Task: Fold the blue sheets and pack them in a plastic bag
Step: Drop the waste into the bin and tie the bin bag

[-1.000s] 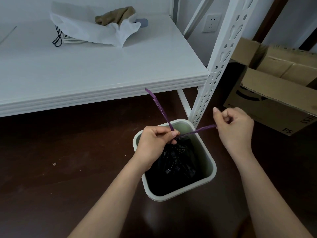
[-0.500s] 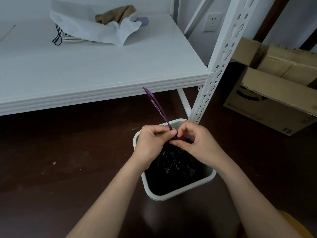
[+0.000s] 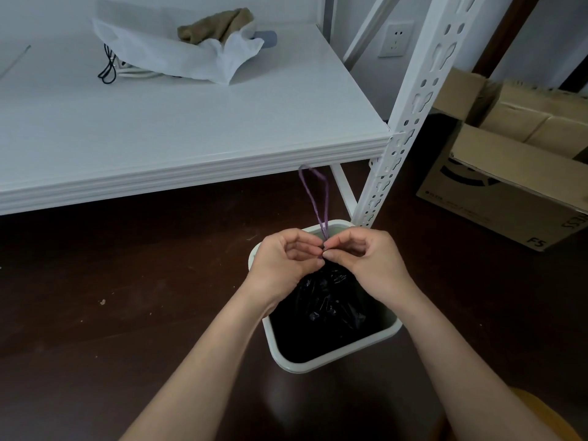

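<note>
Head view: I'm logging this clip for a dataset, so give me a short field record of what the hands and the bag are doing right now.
left hand: pinches the purple drawstring at the bag's neck
right hand: pinches the same spot, fingertips meeting the left's
drawstring: loop standing up above both hands
black plastic bag: gathered shut, sitting in the bin
bin: pale, on the dark floor beside the white shelf
blue sheets: none visible

Dark brown floor (image 3: 95, 313) — white shelf rack (image 3: 191, 122), wall socket (image 3: 395, 39), cardboard boxes (image 3: 509, 192) rightward.
</note>
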Demonstrator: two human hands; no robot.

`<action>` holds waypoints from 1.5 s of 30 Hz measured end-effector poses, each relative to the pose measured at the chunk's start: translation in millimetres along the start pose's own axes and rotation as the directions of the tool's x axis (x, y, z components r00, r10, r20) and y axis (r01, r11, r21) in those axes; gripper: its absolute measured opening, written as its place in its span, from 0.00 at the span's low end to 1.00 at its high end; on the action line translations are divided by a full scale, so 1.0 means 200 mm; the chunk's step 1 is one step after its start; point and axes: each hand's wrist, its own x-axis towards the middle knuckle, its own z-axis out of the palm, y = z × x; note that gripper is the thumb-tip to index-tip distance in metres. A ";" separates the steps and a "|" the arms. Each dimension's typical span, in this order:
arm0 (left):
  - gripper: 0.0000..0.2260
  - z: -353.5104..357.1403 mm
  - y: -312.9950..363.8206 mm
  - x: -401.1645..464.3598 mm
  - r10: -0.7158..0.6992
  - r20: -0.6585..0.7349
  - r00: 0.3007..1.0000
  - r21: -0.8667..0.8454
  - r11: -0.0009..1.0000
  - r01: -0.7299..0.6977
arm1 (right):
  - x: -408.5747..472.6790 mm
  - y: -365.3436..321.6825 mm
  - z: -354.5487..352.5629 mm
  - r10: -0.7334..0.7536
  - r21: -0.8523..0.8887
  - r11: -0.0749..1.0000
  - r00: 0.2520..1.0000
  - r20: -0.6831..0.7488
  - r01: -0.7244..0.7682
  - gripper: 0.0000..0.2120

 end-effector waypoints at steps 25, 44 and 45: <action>0.12 -0.01 0.00 -0.01 0.208 -0.136 0.969 0.249 0.954 -0.170 | 0.00 -0.02 0.01 -0.221 -0.299 0.924 0.971 0.092 0.238 0.10; 0.08 0.00 -0.01 -0.04 0.254 0.026 0.967 0.484 0.843 -0.235 | -0.02 -0.07 -0.01 0.290 0.406 0.851 0.942 0.166 -0.334 0.15; 0.08 0.01 -0.01 -0.05 0.229 0.041 0.972 0.477 0.851 -0.221 | -0.03 -0.07 -0.01 0.295 0.425 0.840 0.941 0.164 -0.337 0.15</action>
